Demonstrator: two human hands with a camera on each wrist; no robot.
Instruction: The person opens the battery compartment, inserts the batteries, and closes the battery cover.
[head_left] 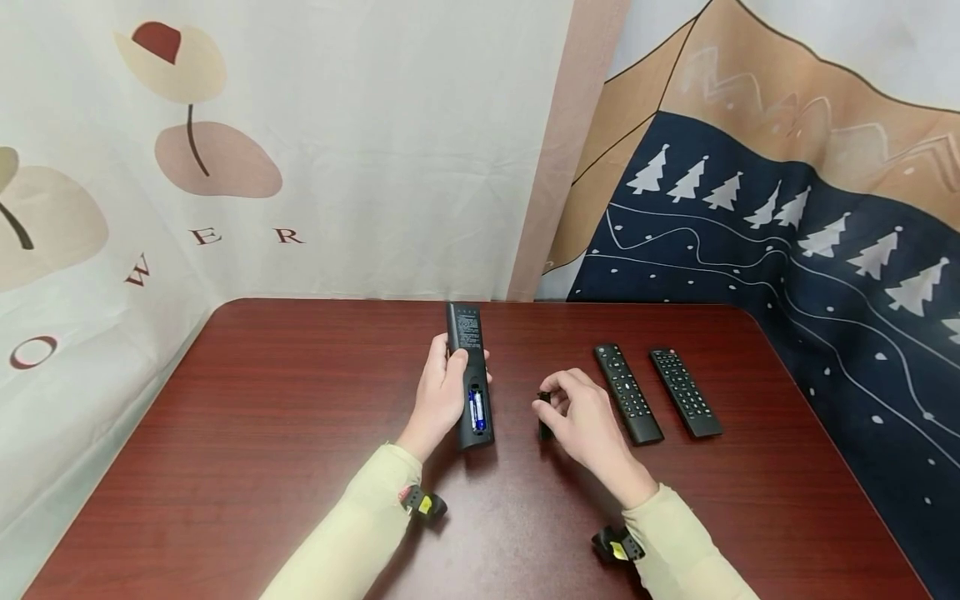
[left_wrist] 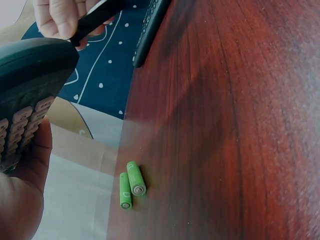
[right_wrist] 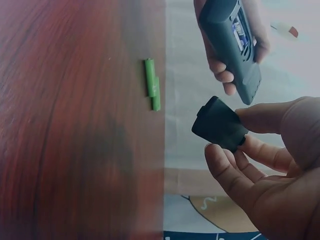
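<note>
My left hand [head_left: 441, 392] grips a black remote control [head_left: 469, 329] with its back turned up, thumb along its side. The battery bay in the remote is uncovered and blue batteries [head_left: 477, 410] lie in it. To the right, my right hand [head_left: 591, 425] pinches a small black battery cover [right_wrist: 220, 125] between thumb and fingers, apart from the remote. Two green batteries [left_wrist: 135, 178] lie side by side on the table in both wrist views; in the head view they cannot be seen.
Two more black remotes lie button side up right of my right hand: one nearer [head_left: 628, 393], one farther right [head_left: 686, 393]. The dark red wooden table [head_left: 247, 433] ends at a back edge against a white printed curtain [head_left: 390, 167] and a navy one with trees [head_left: 750, 250].
</note>
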